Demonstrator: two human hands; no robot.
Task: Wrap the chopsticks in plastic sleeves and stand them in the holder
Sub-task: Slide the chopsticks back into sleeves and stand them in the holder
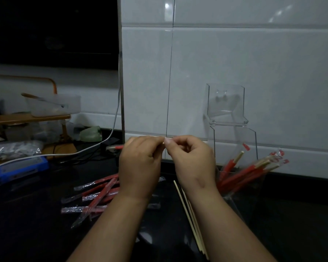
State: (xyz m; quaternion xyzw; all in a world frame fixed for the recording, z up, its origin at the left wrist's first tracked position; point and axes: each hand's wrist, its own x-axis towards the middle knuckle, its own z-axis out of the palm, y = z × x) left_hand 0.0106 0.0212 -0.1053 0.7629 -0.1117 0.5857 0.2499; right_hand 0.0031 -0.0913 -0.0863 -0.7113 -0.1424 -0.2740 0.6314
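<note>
Standing at the dark counter (36, 214), the person held both hands up before the tiled wall (235, 53), working one stick into its wrap.

Left hand (140, 163): fingers curled round the sleeve (115, 147), whose red-printed end stuck out sideways past the knuckles, toward the left.

Right hand (189, 159): thumb and forefinger pinched tight where the two hands met, on what looked like a pale chopstick tip (163, 143) — too small to be sure. Its other fingers were folded in. Neither hand showed any slack.

Handling, as judged:
- Chopstick: light, stiff and thin, easy to steer from one end but apt to roll.
- Sleeve: flimsy, slick film, likely to crumple or cling shut. Best held near its mouth, with the stick fed in from the free end.

Elsewhere:
- Bare chopsticks (189, 214) lay on the counter just under the right wrist.
- Empty sleeves (97, 193) sat in a loose heap below the left hand, apart from it.
- Wrapped chopsticks (240, 171) leaned in the clear holder (252, 140) — off to the right, near the right hand, not touching it
</note>
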